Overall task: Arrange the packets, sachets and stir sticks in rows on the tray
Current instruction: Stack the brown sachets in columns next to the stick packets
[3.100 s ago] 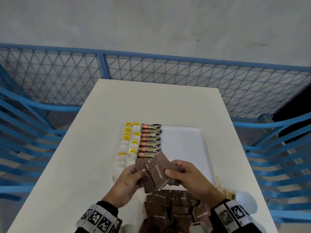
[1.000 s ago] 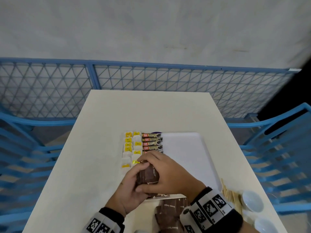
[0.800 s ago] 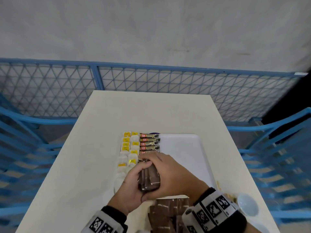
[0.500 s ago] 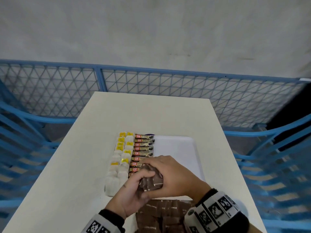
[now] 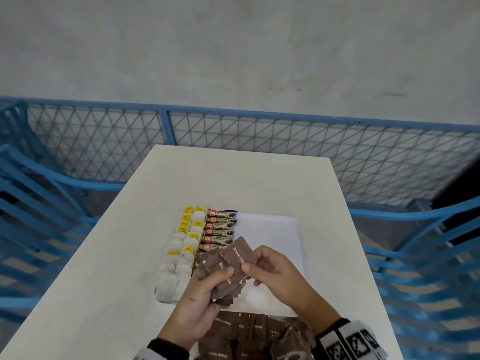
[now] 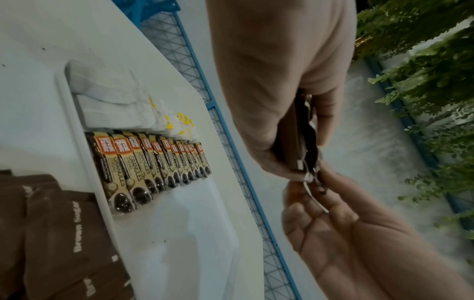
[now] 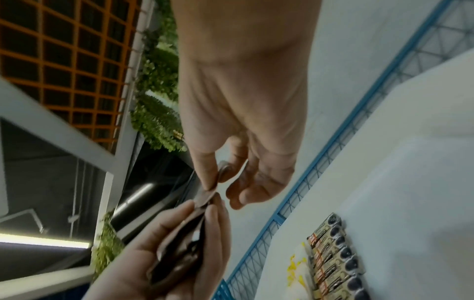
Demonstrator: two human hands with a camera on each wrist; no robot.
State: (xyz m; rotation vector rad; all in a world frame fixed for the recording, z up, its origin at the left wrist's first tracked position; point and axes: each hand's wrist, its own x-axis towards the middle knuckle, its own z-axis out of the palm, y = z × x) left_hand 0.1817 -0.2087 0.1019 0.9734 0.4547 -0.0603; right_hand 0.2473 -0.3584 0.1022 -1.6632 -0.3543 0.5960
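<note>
Two rows done on tray [image 5: 272,229]: tea bags [image 5: 181,245], coffee sticks [image 5: 219,231]. Left hand [image 5: 200,302] clamped on brown sugar sachets [image 5: 228,266], right hand [image 5: 275,271] pinching one; more sachets near tray's front edge, unplaced.

1. A white counter [image 5: 241,183] stood against a blue mesh fence [image 5: 259,141].
2. Behind the fence rose a plain grey wall [image 5: 233,48].
3. Blue slatted railings [image 5: 31,203] flanked the counter on both sides.
4. The wrist views showed green foliage [image 6: 423,60] and an orange grid panel [image 7: 64,50].

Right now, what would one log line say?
left hand grips brown sugar sachets | right hand pinches top sachet | tray half filled
</note>
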